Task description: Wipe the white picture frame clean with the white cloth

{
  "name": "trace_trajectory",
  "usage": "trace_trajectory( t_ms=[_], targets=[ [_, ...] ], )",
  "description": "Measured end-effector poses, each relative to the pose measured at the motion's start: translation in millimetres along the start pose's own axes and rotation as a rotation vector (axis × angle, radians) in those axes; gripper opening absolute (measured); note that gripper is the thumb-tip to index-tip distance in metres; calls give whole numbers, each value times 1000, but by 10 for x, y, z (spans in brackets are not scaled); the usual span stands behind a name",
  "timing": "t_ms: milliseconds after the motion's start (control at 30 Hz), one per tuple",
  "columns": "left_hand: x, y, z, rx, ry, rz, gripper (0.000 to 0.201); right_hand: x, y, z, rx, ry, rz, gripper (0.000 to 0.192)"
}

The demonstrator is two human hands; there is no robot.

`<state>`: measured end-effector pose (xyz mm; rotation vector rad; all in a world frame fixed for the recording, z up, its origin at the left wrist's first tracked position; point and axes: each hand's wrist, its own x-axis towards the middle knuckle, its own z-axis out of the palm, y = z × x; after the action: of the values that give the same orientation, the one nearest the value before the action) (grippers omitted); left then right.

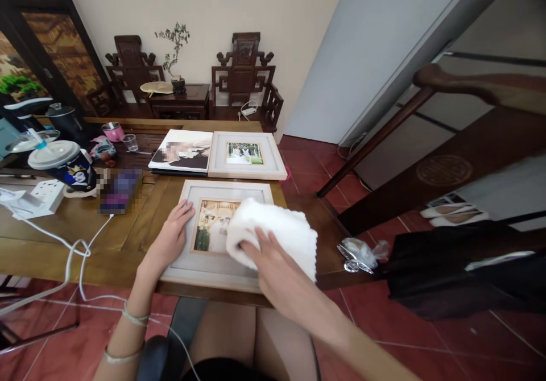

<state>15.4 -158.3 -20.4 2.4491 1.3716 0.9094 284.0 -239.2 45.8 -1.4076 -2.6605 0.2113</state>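
Note:
A picture frame (251, 190) with a pale wooden border and a small photo in its middle lies flat near the table's front edge. My left hand (173, 236) rests on its left side, fingers stretched flat over the border; the thumb is hard to make out. My right hand (273, 264) is closed on a white cloth (284, 227) with a scalloped edge. The cloth is bunched at the fingers and covers the right part of the frame and photo.
Behind lie a second picture frame (215, 169) and a photo album (191, 142). On the left of the wooden table (145, 227) stand a lidded drink cup (63, 165), a phone (119, 192) with a white cable, and a pink mug (113, 132). A wooden chair (409, 159) stands right.

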Motion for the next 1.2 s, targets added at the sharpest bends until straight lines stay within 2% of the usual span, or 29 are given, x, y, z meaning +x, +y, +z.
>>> trace_trajectory(
  t_ms=[133, 233, 333, 500, 633, 700, 767, 900, 967, 1067, 1133, 1200],
  targets=[
    [5, 3, 0, -18, -5, -5, 44, 599, 380, 126, -119, 125, 93, 62],
    [17, 2, 11, -41, 26, -5, 44, 868, 543, 146, -199, 100, 87, 59],
    [38, -9, 15, -54, 35, -16, 45, 811, 481, 113, -215, 0, 20, 60],
    [56, -13, 8, -42, 12, -38, 46, 199, 54, -62, -62, -209, -77, 61],
    [41, 1, 13, -39, 4, -49, 46, -143, -187, -195, 80, -291, -194, 62],
    [32, 9, 12, -30, -6, -54, 47, -113, -170, -165, 125, -273, -190, 64],
    [28, 22, 8, -23, -23, -59, 49, 51, -52, -70, 125, -198, -130, 67],
    [36, 66, -4, -15, -34, -71, 47, 595, 342, 134, 10, 32, -29, 70],
    [44, 89, -7, -4, -32, -80, 45, 849, 498, 168, -66, 90, -3, 68],
    [53, 105, 0, 11, -27, -88, 44, 1027, 553, 151, -145, 35, -15, 64],
    [55, 102, 8, 12, -15, -93, 44, 959, 466, 116, -144, -41, -48, 62],
    [55, 94, 19, 3, -4, -98, 44, 759, 317, 57, -93, -123, -80, 62]
  ],
)
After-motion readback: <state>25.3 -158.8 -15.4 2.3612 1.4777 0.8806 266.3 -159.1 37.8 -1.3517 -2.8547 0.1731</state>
